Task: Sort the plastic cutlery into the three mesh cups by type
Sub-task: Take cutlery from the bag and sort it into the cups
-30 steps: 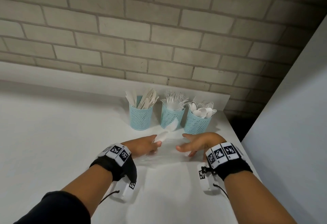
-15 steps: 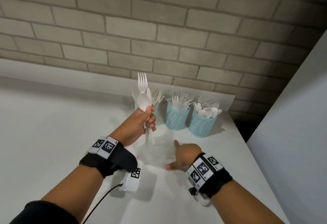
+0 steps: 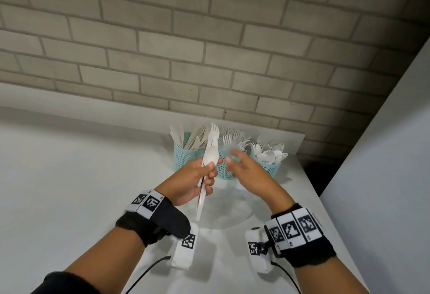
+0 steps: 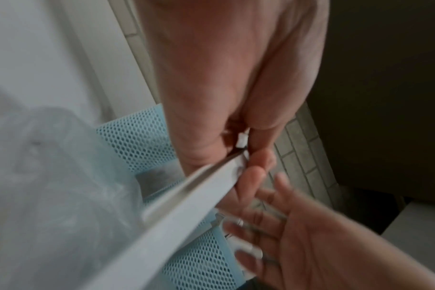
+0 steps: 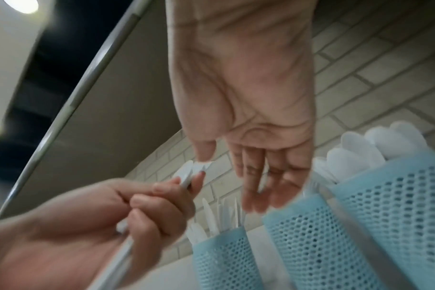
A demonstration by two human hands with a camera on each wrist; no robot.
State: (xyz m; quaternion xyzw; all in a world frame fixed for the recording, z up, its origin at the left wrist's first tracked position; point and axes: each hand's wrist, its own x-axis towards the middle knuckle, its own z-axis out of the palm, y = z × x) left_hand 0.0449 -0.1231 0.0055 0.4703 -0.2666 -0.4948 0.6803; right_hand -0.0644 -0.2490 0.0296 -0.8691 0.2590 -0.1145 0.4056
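Left hand [image 3: 190,181] grips a small bundle of white cutlery, fingers curled round the handles: a spoon [image 3: 210,154] in front, bowl up, and a fork [image 3: 214,130] behind it, tines up above the spoon. At least one more handle is in the bundle; type can't be told. Handles [image 3: 200,203] stick down out of the fist toward the table. Bundle is held upright, slightly tilted, in the air in front of the cups.

Right hand [image 3: 246,169] is just beside the bundle, to its right, fingers [image 3: 236,154] spread and relaxed, holding nothing; thumb tip near the spoon bowl, not clearly touching. Hand is motion-blurred. Right wrist view shows the palm open with fingers extended toward the cups.

Three blue mesh cups stand in a row at the table's far edge, near its right corner, against the brick wall [image 3: 209,49]. Left cup [image 3: 183,157] holds knives, middle cup [image 3: 224,172] holds forks, right cup [image 3: 271,167] holds spoons. Middle cup is partly hidden behind both hands. Cups stand close together; touching or not can't be told.

White table [image 3: 69,189] carries the cups. Both wrists wear black bands with marker tags and white camera units. A grey panel [image 3: 384,177] stands along the table's right edge.
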